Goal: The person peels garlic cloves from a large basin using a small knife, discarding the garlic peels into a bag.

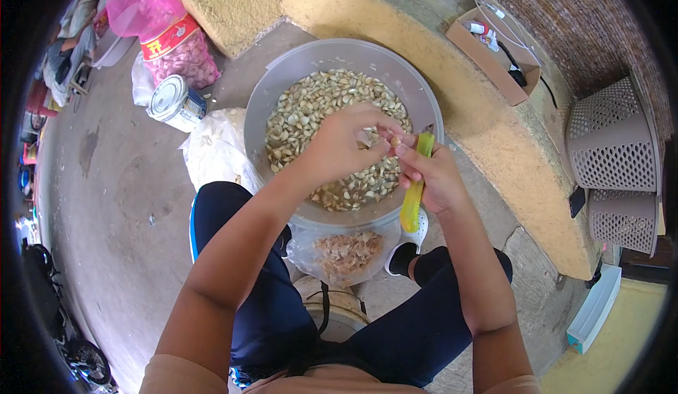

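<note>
Pinched between both sets of fingertips, above the right side of the tub: a small clove (395,142), apparently garlic and partly hidden by the fingers. Best, probably, to grip it lightly yet surely, work any loose skin with short strokes, and keep thumbs out of line with any edge; wise also to stay above the grey tub (418,97) in case of a slip. Left hand (347,143) closed in a pinch on the clove, forearm slanting across the near rim. Right hand (436,178) clasping a yellow-green handle (412,207), lower end toward the body, thumb at the clove, elbow bent. Below, pale cloves (311,108) heaped in the tub; against its near side, a clear bag (302,248) of papery skins (349,254).
</note>
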The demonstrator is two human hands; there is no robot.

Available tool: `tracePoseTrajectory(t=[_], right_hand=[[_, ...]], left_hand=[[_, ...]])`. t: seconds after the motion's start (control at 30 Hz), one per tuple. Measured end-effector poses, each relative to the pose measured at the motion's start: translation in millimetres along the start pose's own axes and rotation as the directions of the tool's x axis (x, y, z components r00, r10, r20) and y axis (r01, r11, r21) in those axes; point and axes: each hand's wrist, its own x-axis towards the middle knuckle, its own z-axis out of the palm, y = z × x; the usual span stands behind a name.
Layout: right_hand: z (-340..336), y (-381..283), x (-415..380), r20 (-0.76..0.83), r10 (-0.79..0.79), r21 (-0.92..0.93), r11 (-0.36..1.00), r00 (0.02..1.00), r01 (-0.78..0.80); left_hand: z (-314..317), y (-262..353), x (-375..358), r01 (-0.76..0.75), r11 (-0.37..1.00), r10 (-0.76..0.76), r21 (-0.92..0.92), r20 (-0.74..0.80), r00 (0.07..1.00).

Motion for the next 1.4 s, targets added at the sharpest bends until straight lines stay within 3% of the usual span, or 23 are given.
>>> tracePoseTrajectory(t=[0.07,0.47,0.67,0.77,0.87,0.97,1.07,1.17,1.4], right_hand=[[-2.4,-0.4,0.6,0.024,0.013,-0.029,0.999,1.0,-0.012],[-4.7,-6.2,-3.2,0.109,0.071,-0.046,0.997,0.992,-0.066],[-5.9,-5.5,-2.2,0.116,0.082,-0.017,0.997,0.99,-0.081],[-1.9,-3.1,-1.4,0.027,0.023,-0.044,0.999,0.999,-0.022],[-2.7,0.3,0.6,-0.032,-0.055,-0.174,0.984,0.998,0.049],[-1.2,1.5,0.4,-0.096,-0.11,-0.297,0.952,0.989,0.077],[-0.1,-0.5,-0.4,-0.132,-0.105,-0.289,0.955,0.986,0.063],[-3.0,0.6,0.7,-0.143,-0.129,-0.317,0.945,0.981,0.078],[-1.8,-1.4,-0.3,-0.093,-0.194,-0.515,0.849,0.977,0.119]], left_hand=[[-1.6,5.1,-1.5,-0.12,0.987,0.118,0.108,0.024,0.993],[-5.2,-0.5,1.6,-0.029,0.997,0.035,-0.076,0.089,0.995],[-1.4,-3.1,1.9,-0.026,0.997,0.024,0.071,0.034,0.999],[3.3,-10.1,0.8,-0.017,0.996,0.019,0.092,-0.02,1.0],[2.3,6.0,-0.2,0.348,0.933,-0.347,-0.092,0.027,0.938],[7.2,-2.8,-0.8,0.472,0.822,-0.473,-0.319,0.079,0.878],[6.8,1.0,-1.1,0.512,0.794,-0.506,-0.328,0.111,0.855],[3.8,10.3,-1.4,0.483,0.851,-0.474,-0.205,0.097,0.875],[-1.3,-2.1,-1.3,0.524,0.76,-0.494,-0.384,0.183,0.85]])
